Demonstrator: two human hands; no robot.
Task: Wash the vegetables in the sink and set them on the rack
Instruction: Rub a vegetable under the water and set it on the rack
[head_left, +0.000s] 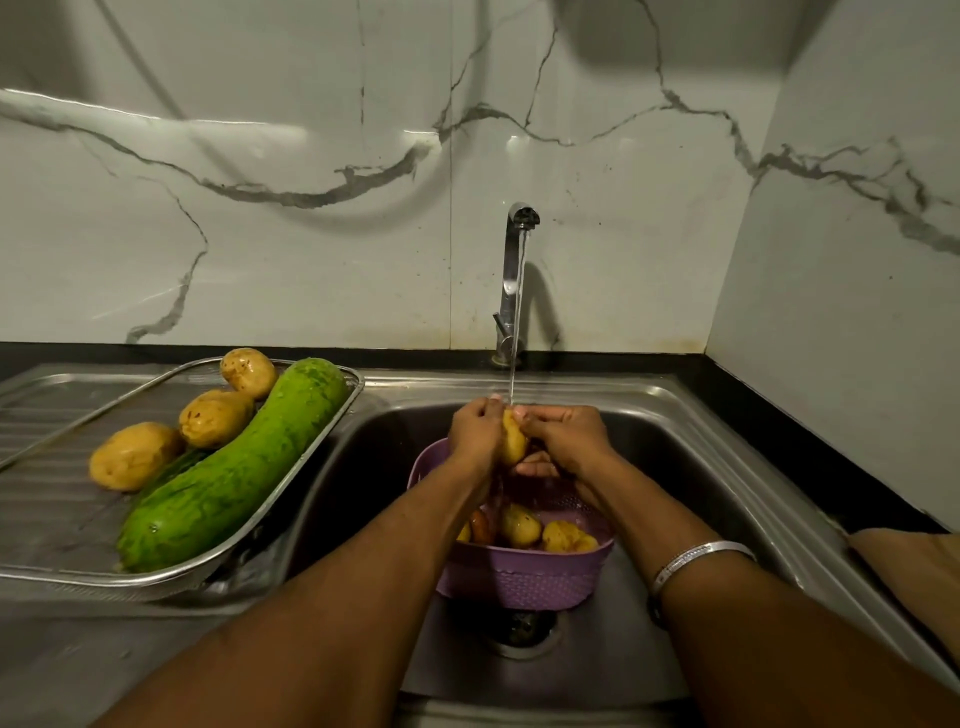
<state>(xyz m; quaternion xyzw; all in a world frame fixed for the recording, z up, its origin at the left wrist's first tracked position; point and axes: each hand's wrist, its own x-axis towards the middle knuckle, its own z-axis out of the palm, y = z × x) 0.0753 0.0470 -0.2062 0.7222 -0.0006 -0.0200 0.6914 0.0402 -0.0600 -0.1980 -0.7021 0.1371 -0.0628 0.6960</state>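
Potato (513, 439), one, yellow-skinned and oval, wet: clamped between my left hand (475, 434) and right hand (563, 436), fingers of both curled round it, under the thin stream from the tap (514, 280), above the far side of the sink (701, 467).

Method, as I judge it: turn the potato in the stream and rub the skin with my thumbs, keeping it over the basket so a slip drops it there.

Basket (524, 577), purple plastic, perforated weave pattern, standing in the sink just beyond the drain (522, 626); holds several more potatoes, unwashed by my guess.

Rack (291, 499), steel wire rim, oblong, on the ribbed steel drainboard (47, 519) to the left. Contents: three potatoes (215, 418), smooth and glistening; one long green gourd (234, 473), mottled, beaded with water, lying diagonally and touching them.

Bangle (696, 561), silver, on my right wrist.
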